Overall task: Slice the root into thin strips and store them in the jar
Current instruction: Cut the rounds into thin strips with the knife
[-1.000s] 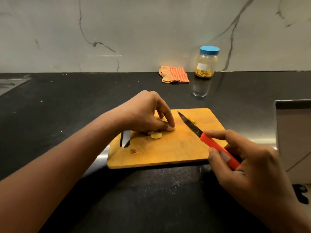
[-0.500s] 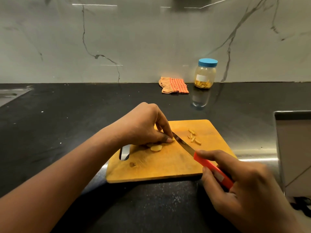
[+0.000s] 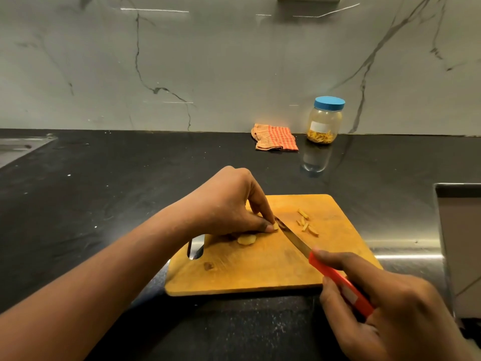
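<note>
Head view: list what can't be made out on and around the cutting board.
All in the head view:
1. The root piece is mostly covered by the fingertips of the left hand, so its size is unclear.
2. The tip of the knife is lost against those fingertips, and the end of its handle is buried in the right hand.
3. The label on the jar is too small to read.

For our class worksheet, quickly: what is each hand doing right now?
Left hand: pinches a piece of root on the board.
Right hand: grips the knife by its red handle.
</note>
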The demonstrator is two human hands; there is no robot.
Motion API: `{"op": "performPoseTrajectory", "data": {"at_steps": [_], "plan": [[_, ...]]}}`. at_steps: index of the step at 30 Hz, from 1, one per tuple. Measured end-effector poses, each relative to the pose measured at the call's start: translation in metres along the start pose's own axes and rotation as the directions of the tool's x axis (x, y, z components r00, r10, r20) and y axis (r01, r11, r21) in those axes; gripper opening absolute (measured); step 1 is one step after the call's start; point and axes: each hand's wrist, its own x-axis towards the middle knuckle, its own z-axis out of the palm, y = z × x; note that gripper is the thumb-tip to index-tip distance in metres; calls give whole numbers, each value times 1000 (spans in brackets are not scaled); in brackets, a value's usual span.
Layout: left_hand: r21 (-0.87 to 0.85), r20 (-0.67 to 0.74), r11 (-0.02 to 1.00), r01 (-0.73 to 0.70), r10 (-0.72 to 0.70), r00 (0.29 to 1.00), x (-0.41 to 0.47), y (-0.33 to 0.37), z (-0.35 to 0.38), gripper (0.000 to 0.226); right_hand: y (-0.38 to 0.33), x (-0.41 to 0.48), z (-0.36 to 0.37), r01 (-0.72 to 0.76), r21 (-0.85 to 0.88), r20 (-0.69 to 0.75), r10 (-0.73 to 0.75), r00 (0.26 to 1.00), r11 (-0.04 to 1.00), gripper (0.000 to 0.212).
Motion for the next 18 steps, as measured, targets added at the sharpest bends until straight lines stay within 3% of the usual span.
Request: {"op": "performPoseTrajectory", "data": {"at_steps": [12,18], "plan": [[-1,28,1000,1,-1,1000,0,2,0,14,-1,0,-2,7,14,41,-7,999,1000,31],[39,10,999,0,-1,1000,2,4,1,12,-1,10,-4,35,2,164,-35,986,999,30]]}}
